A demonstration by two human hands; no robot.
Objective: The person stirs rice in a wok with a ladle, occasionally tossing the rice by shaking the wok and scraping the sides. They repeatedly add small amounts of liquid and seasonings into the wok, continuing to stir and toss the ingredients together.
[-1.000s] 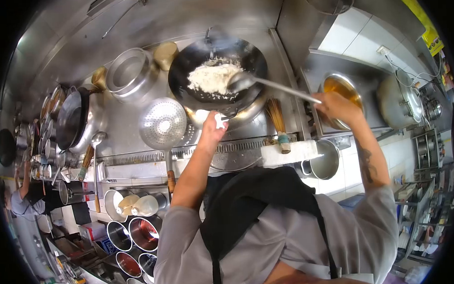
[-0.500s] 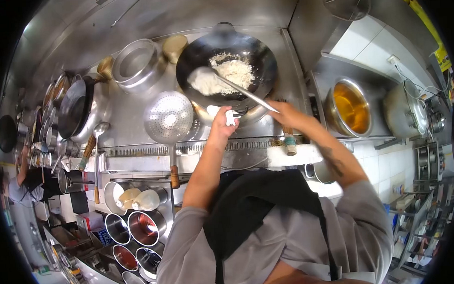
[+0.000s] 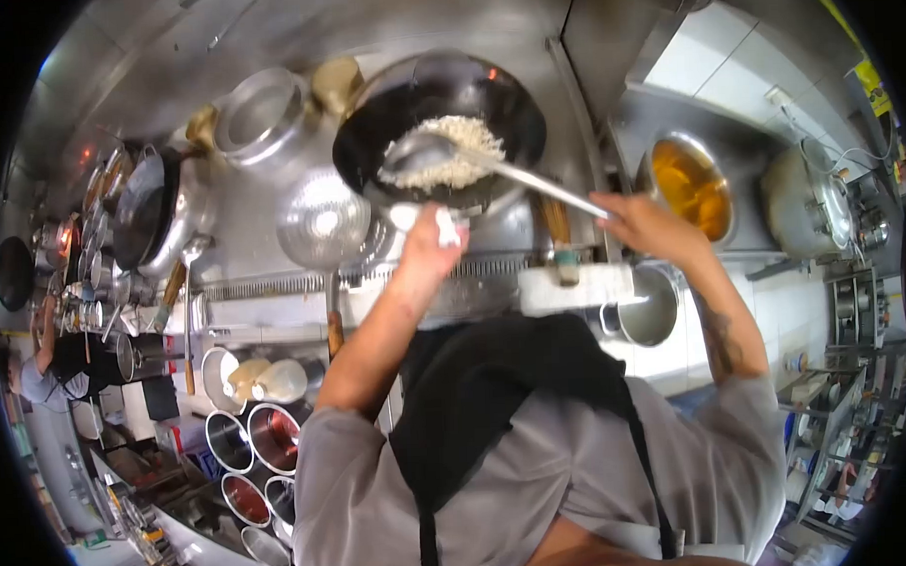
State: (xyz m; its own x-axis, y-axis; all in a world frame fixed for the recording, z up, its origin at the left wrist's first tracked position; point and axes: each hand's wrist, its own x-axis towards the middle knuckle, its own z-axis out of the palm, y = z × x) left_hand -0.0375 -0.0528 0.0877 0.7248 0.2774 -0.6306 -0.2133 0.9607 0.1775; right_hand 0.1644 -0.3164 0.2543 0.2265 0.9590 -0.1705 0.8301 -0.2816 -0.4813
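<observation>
A black wok (image 3: 511,96) stands on the steel stove with white rice (image 3: 478,132) in it. Closed at the wok's near edge, my left hand (image 3: 430,252) grips a folded white cloth (image 3: 448,228) at the wok's handle, which is mostly hidden. My right hand (image 3: 661,226) is wrapped around the handle end of a long metal ladle (image 3: 544,185). The ladle's bowl rests over the left part of the rice, blurred by motion.
A perforated strainer (image 3: 323,216) lies left of the wok, with a metal pot (image 3: 261,120) behind it. At right stands a pot of amber liquid (image 3: 694,185). Sauce containers (image 3: 243,498) fill the lower left. Another person (image 3: 52,372) works at far left.
My right hand has drawn back to the right with the ladle. Rice that was pushed up at the wok's left now lies gathered near its middle. My left hand stays on the cloth.
</observation>
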